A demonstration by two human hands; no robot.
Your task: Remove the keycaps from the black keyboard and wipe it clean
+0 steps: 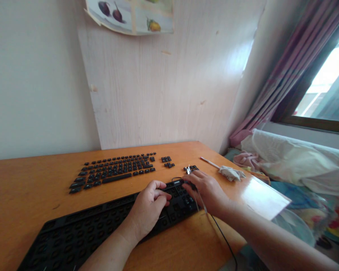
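Note:
A black keyboard [98,222] lies across the front of the table, most of its keycaps off and bare key sockets showing. Over its right half hovers my left hand [148,209], fingers loosely curled and apart, with nothing visible in them. My right hand [206,190] is closed at the keyboard's right end, its fingers bent down by the number pad. Thin pale wires of a wire tool [205,207] stick out below its palm; the rest of it is hidden. Removed keycaps [118,169] lie in rows behind the keyboard. A shiny metal piece [188,169] shows just beyond my right fingers.
On the table's right are a brush-like stick [209,162], a crumpled white cloth [231,173] and a glossy white sheet [267,199]. A black cable [224,237] runs off the front edge. Bags and fabric [293,162] are piled beside the table, below the window.

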